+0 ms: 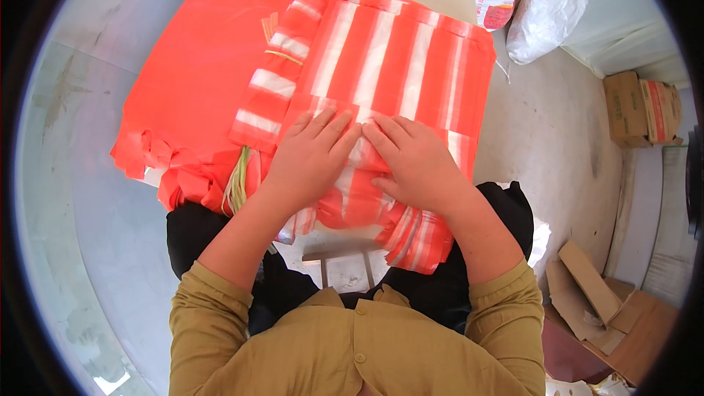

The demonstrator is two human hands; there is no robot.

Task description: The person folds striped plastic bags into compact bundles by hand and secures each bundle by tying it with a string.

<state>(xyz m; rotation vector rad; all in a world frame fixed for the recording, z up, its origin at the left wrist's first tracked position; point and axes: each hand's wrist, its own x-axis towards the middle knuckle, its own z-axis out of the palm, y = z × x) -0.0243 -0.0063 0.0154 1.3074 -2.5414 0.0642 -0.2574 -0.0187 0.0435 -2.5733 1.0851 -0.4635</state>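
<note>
A stack of red-and-white striped plastic bags lies in front of me, its near end bunched and hanging over the edge. My left hand rests flat on the stack's near part, fingers stretched out. Close beside it, my right hand presses down on the same bags with its fingers extended and the thumb pointing inward. To the left sits a pile of plain red plastic bags, crumpled at its near corner. Between the two piles runs a narrow folded striped strip. Pale green tie strands hang near my left forearm.
White woven sacks stand at the far right on the floor. Cardboard boxes are stacked by the right wall. An opened cardboard box lies at the near right. Below the bags, a metal frame shows between my knees.
</note>
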